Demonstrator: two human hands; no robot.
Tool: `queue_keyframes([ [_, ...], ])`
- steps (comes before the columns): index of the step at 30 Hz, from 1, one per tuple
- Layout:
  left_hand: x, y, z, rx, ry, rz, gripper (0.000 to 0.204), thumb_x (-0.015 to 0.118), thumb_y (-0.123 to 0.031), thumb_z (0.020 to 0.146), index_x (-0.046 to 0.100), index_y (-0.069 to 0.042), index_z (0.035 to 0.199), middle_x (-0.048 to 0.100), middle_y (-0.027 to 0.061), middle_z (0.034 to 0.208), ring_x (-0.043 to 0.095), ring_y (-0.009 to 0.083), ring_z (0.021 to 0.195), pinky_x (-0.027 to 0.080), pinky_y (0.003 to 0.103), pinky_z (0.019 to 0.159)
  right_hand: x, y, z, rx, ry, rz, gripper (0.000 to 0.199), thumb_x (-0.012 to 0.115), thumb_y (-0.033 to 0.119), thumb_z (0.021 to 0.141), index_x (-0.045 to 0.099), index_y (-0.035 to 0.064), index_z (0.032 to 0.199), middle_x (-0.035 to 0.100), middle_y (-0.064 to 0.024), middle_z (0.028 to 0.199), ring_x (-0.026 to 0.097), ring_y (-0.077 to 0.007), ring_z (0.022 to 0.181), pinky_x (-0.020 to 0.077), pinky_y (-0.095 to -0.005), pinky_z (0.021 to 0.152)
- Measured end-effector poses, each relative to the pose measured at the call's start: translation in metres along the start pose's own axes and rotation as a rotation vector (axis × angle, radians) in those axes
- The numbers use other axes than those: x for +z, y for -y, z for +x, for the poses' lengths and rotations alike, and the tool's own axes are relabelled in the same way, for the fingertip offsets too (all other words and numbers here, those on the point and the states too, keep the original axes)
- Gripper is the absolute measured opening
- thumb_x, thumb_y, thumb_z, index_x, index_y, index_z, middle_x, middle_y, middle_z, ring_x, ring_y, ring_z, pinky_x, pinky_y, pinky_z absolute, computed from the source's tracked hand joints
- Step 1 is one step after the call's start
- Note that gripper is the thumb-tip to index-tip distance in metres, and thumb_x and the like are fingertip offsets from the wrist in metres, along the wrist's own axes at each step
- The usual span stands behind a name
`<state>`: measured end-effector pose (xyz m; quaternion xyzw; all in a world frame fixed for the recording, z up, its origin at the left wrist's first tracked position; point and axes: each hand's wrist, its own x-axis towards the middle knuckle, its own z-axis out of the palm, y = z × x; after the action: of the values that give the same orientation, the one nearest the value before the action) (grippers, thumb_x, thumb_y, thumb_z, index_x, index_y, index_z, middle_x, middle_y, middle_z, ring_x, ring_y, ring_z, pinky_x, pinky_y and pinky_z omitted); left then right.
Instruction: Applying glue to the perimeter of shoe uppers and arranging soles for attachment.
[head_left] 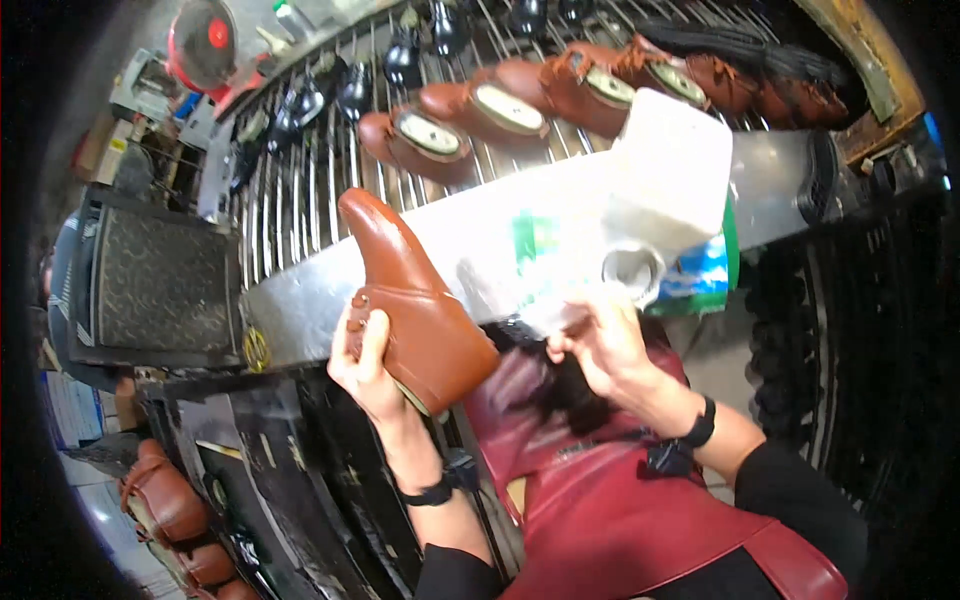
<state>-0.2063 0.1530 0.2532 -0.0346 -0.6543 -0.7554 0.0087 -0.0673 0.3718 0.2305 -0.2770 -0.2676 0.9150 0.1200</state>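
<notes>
My left hand point(365, 360) grips a brown leather ankle boot point(410, 295) by its heel end, holding it up with the toe pointing away and up. My right hand point(600, 340) is closed around a clear crinkled plastic wrapper point(530, 270) with green print, close to a white plastic jug point(670, 180) and a small round tin point(632, 270). The boot and the wrapper are a short gap apart. A dark red apron point(610, 500) covers my lap below both hands.
A metal-barred conveyor rack point(320, 170) runs across the top with several brown shoes point(500, 105) and black shoes point(400, 60) on it. A shiny metal ledge point(300, 300) fronts it. A black mat point(160, 280) lies at the left. More brown boots point(165, 500) sit low left.
</notes>
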Motion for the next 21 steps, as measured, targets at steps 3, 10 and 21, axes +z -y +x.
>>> queue_keyframes([
  [3, -0.019, 0.024, 0.124, 0.267, -0.071, 0.345, 0.034, 0.079, -0.007, 0.090, 0.074, 0.007, 0.120, 0.077, 0.0113, 0.101, 0.070, 0.0160, 0.091, 0.056, 0.031, 0.082, 0.005, 0.022, -0.002, -0.101, -0.081, -0.008, 0.016, 0.070, 0.015, 0.096, 0.068, -0.0014, 0.093, 0.071, -0.0138, 0.078, 0.067, -0.0216, 0.057, 0.0561, -0.0372, 0.051],
  [10, 0.011, 0.037, 0.333, -0.116, -0.190, 1.414, 0.063, 0.079, -0.051, 0.076, 0.077, -0.007, 0.121, 0.072, 0.0239, 0.130, 0.070, 0.0432, 0.120, 0.054, 0.052, 0.105, 0.007, 0.039, -0.009, -0.208, -0.094, -0.117, 0.017, 0.074, 0.015, 0.094, 0.063, 0.0030, 0.092, 0.070, -0.0134, 0.078, 0.067, -0.0215, 0.057, 0.0549, -0.0372, 0.049],
  [21, -0.112, 0.018, 0.001, 0.547, -0.715, 0.865, 0.016, 0.078, -0.017, 0.091, 0.077, -0.002, 0.088, 0.072, 0.0082, 0.071, 0.068, 0.0202, 0.062, 0.053, 0.030, 0.064, -0.015, 0.024, 0.002, -0.149, -0.026, -0.294, 0.023, 0.069, 0.033, 0.099, 0.067, 0.0103, 0.105, 0.070, -0.0029, 0.089, 0.057, -0.0153, 0.063, 0.0423, -0.0298, 0.058],
])
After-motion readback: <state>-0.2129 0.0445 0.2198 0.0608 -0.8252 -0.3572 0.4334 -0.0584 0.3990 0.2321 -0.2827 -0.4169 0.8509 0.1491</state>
